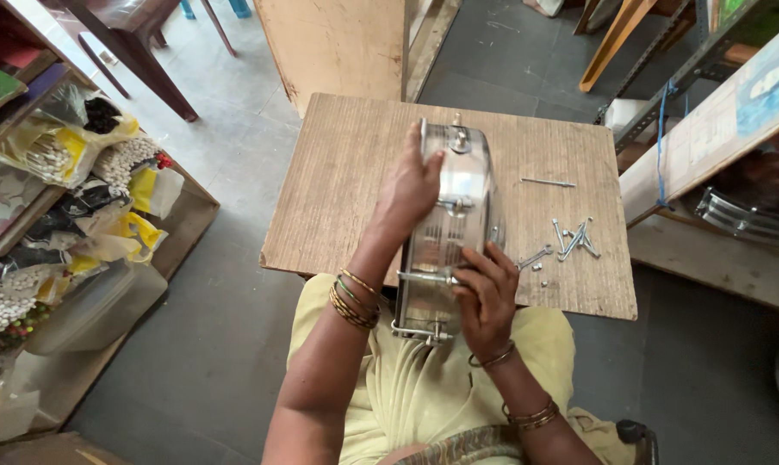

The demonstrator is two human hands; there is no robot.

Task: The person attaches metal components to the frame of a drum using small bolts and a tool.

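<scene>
1. Shiny metal drum shell [452, 226] is standing on its edge on the wooden board [338, 172], its near end hanging over the lap; the person is steadying it between both hands.
2. Left hand [413, 185] is lying flat against the shell's left face, fingers spread, pressing rather than clenching.
3. Right hand [486, 293] is gripping the near rim, fingertips at a tension rod [428, 277].
4. Doing this well probably means keeping the flat palm firm so the shell is not rolling while the rod is being worked.
5. Its long axis is running away from the body.
6. Loose screws [570, 239] are lying right of the right hand, one long rod [548, 182] beyond them.
</scene>
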